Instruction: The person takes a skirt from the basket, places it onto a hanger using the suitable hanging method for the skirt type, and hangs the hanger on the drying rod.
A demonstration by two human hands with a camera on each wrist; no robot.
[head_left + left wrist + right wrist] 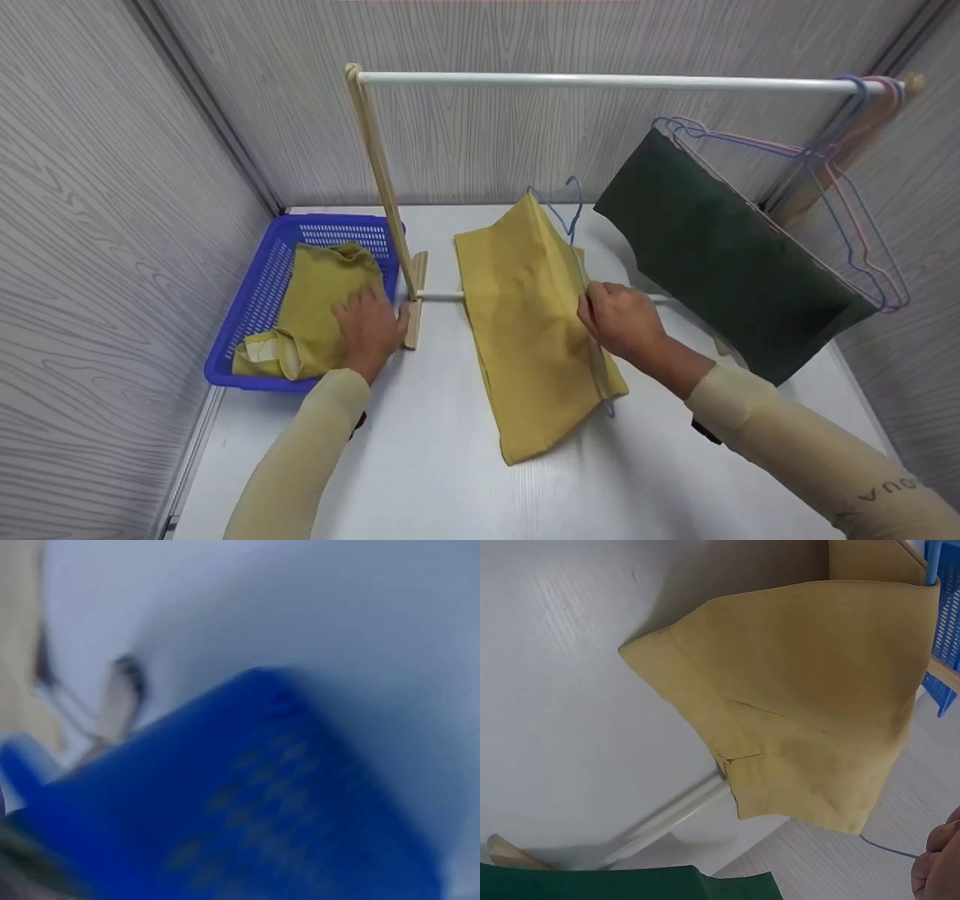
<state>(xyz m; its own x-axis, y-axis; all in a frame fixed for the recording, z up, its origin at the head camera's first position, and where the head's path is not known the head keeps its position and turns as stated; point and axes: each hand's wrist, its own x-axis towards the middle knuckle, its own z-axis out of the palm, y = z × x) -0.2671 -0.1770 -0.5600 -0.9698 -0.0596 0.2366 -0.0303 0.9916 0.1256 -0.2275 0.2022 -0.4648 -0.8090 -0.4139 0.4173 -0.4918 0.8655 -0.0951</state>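
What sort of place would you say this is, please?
Probably a small enclosed work booth set up for hanging clothes: wood-grain panels stand behind and on both sides, and a clothes rack and a blue basket with cloth in it stand on a white table.

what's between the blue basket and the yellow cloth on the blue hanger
In the head view, the rack's wooden foot and post, then the white lower bar running to the yellow cloth, with white tabletop around.
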